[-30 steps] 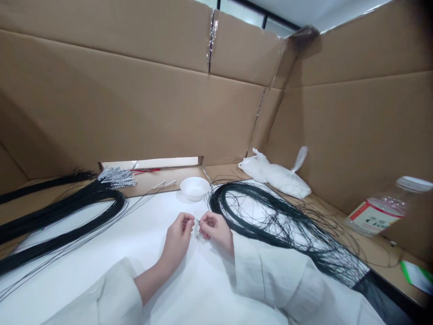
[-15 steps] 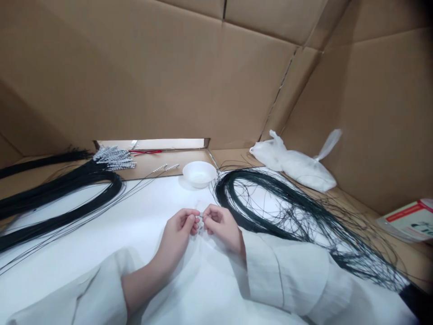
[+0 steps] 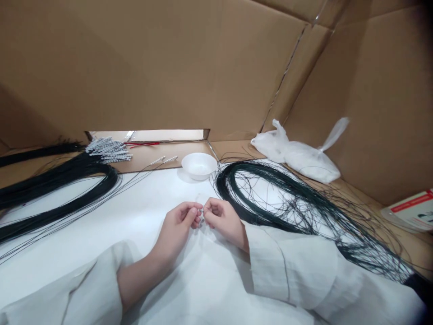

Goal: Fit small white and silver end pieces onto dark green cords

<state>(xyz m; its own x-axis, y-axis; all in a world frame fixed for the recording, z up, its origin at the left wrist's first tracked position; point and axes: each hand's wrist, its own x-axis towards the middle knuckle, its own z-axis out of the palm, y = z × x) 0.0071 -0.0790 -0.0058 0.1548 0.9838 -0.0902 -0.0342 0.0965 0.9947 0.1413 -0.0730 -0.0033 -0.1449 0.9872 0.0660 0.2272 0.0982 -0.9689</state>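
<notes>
My left hand (image 3: 181, 222) and my right hand (image 3: 223, 220) meet fingertip to fingertip over the white table, both closed in a pinch. Between them is something thin and small, too tiny to name. Just beyond my hands stands a white bowl (image 3: 199, 166). Beside my right hand lies a large coil of dark green cords (image 3: 233, 194), its loose ends tangled toward the right. Farther left, two cords with white-wrapped tips (image 3: 164, 160) reach toward the bowl.
At the left lies a thick bundle of black cords (image 3: 84, 194) with striped white ends (image 3: 108, 150). Tied white plastic bags (image 3: 304, 159) rest at the back right. A red-and-white packet (image 3: 412, 210) is at the far right. Cardboard walls (image 3: 152, 67) enclose the table, with a slot (image 3: 169, 134) at the back.
The view has tilted slightly, so the things appear a little higher. My hands keep their pinch, with the fingertips a little closer together.
</notes>
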